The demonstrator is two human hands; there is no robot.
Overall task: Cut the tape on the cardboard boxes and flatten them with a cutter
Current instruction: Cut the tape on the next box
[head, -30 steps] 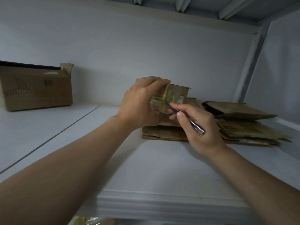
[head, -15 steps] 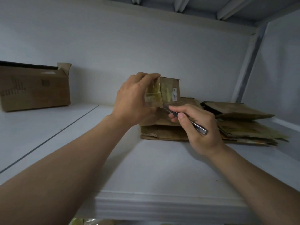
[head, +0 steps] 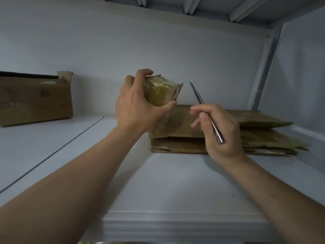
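Observation:
My left hand (head: 137,104) grips a small cardboard box (head: 161,91) wrapped in yellowish tape, holding it tilted above the shelf with fingers over its top and thumb under its lower edge. My right hand (head: 219,131) holds a slim metal cutter (head: 205,111) like a pen. The blade points up and to the left, and its tip is a little to the right of the small box, not touching it.
A stack of flattened cardboard (head: 228,134) lies on the white shelf (head: 167,182) just behind both hands. An open cardboard box (head: 35,99) stands at the far left against the wall. A white upright post (head: 262,67) rises at the right.
The cutter's tip was against the small box; it has come away to the right and now points upward. My left hand has turned the box so its taped face shows.

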